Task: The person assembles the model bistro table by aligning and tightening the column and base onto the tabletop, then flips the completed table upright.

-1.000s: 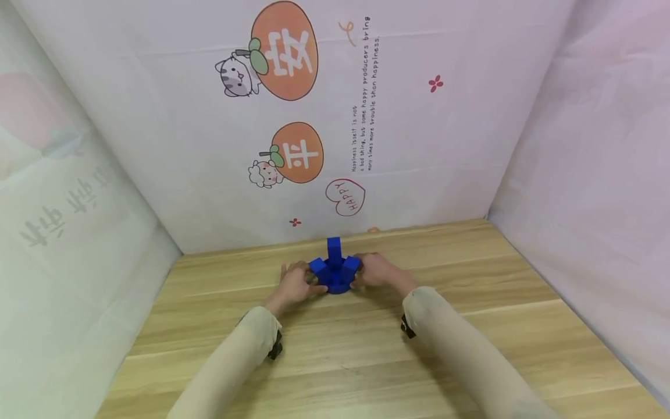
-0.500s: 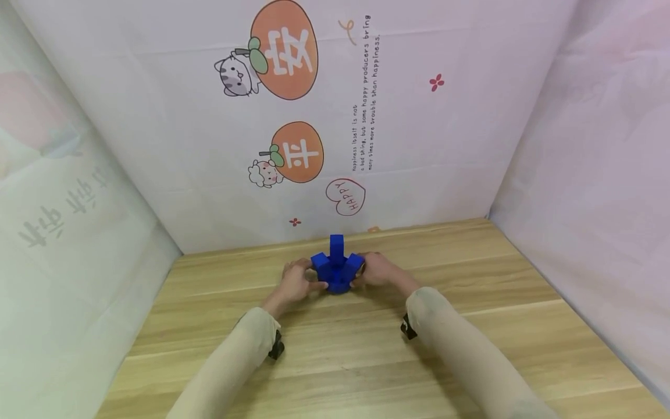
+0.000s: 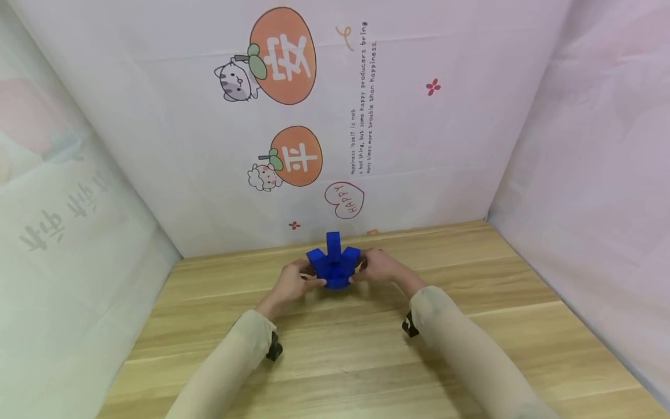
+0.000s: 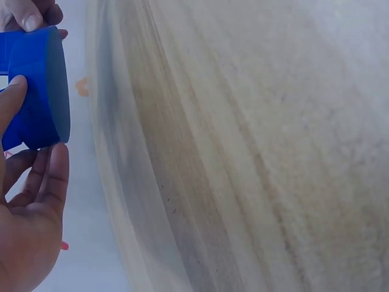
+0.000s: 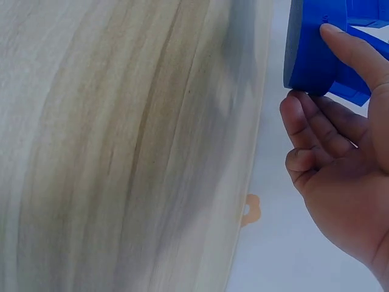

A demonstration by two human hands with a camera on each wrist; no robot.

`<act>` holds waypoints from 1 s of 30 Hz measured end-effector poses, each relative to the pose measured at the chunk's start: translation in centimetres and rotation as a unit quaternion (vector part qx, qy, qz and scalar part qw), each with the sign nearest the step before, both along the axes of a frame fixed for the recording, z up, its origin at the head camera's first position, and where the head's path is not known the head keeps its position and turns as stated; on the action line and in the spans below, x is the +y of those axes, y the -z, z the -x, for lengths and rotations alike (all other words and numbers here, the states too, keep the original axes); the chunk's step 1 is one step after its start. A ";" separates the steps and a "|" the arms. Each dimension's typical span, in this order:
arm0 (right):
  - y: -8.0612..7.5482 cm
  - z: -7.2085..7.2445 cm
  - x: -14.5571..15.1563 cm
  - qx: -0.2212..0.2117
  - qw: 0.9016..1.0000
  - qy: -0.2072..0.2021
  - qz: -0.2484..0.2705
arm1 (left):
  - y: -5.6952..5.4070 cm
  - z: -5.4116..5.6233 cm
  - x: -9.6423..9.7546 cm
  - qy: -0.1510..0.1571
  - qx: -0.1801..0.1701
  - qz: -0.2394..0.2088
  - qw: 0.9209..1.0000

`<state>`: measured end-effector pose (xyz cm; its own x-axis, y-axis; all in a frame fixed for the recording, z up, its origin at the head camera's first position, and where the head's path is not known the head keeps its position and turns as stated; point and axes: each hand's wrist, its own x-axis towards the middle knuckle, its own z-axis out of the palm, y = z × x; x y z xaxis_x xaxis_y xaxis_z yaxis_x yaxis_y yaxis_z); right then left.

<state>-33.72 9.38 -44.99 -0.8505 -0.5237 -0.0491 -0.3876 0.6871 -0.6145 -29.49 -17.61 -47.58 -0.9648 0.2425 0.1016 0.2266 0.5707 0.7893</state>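
Observation:
A blue round-based holder with three thick upright prongs is near the back of the table, between both hands. Its flat grey underside faces the table in the left wrist view, and a gap shows below it. My left hand grips the base from the left, thumb on the front and fingers beneath the edge. From the other side my right hand pinches it likewise; in the right wrist view the thumb presses the blue wall and the fingertips touch its lower rim. The holder's far side is hidden.
The wood-grain table ends at a white cloth backdrop printed with orange fruit and lettering, close behind the holder. White cloth walls stand left and right. A small black device sits under each cuff.
The holder has turned a little and now stands slightly higher in the head view, lifted off the table. Both thumbs have come to its front. The hands stay around it.

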 end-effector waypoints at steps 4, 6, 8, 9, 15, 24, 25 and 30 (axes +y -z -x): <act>0.0 0.0 0.1 0.005 1.000 -0.013 0.017 | -0.2 -0.1 -0.1 -0.003 -0.005 -0.033 0.999; 0.0 0.1 0.2 0.012 0.999 -0.020 0.026 | -0.2 -0.1 -0.2 -0.003 -0.009 -0.045 0.999; -0.1 0.1 0.3 0.018 0.999 -0.024 0.036 | -0.3 -0.1 -0.3 0.001 -0.009 -0.051 0.999; -0.2 0.1 0.3 0.022 0.999 -0.028 0.040 | -0.3 -0.1 -0.3 0.003 -0.009 -0.051 0.999; -0.8 -0.2 0.5 0.029 0.998 -0.037 0.050 | -0.4 -0.3 -0.3 0.015 0.007 -0.069 0.997; -1.0 -0.3 0.6 0.019 0.996 0.015 0.088 | -0.9 -0.6 0.0 -0.009 0.064 -0.038 0.997; -1.1 -0.3 0.6 0.015 0.995 0.019 0.094 | -1.0 -0.6 0.0 -0.013 0.067 -0.027 0.997; -1.6 -0.4 1.0 0.009 0.993 0.017 0.120 | -1.6 -0.9 0.3 -0.029 0.079 0.002 0.996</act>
